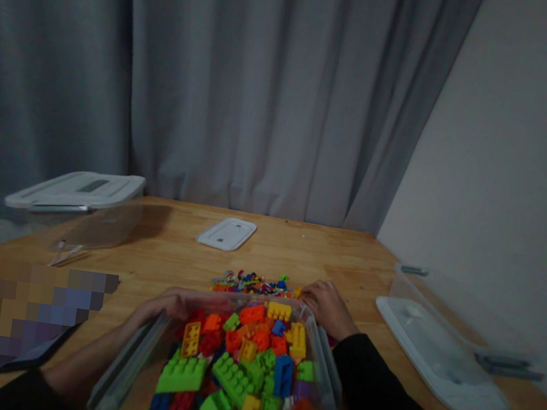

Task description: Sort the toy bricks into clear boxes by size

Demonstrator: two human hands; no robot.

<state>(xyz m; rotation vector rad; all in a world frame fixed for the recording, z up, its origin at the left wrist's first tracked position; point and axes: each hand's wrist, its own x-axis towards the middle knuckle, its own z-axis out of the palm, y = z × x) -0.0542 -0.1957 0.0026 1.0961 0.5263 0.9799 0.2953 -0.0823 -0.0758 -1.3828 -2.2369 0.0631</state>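
Observation:
A clear plastic box (131,368) full of large toy building bricks (230,377) in green, red, orange, yellow and blue stands right in front of me. My left hand (174,303) reaches round the box's far left corner; its fingers are partly hidden behind the plastic and blurred. Past the far right corner, my right hand (326,303) is at the right end of a pile of small toy bricks (255,284). Its fingers are curled together, with a bit of yellow by the fingertips; what they hold, if anything, is too small to make out.
A lidded clear bin (95,215) stands at the back left, with a white cable in front. A white lid (227,234) lies behind the pile. On the right are another lid (440,355) and an open clear bin (441,308) by the wall. A blurred-out tablet (32,351) lies left.

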